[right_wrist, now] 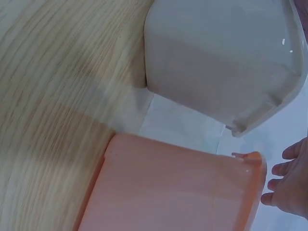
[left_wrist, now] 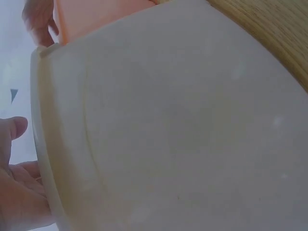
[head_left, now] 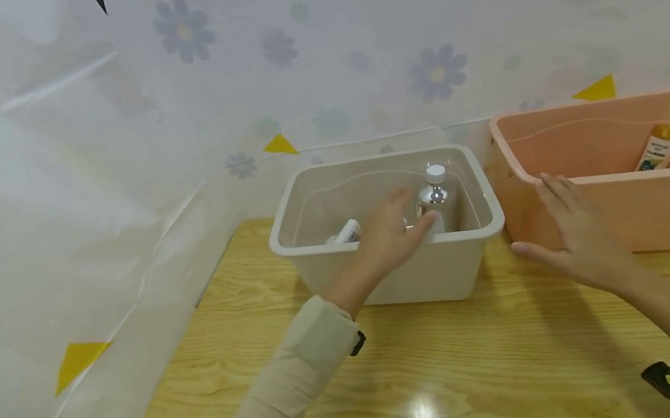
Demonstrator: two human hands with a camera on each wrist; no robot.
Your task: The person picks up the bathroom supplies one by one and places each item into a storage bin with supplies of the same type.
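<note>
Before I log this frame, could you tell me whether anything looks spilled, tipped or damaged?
Nothing stands out. The silver bottle stands upright in the beige bin, the yellow tube lies in the pink bin, and no spill shows on the table.

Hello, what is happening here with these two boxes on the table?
A person reaches the left hand into a beige plastic bin on a wooden table, right by a silver bottle with a white cap; whether the fingers grip it is unclear. The right hand hovers open beside a pink plastic bin, in which a yellow-capped tube lies.
</note>
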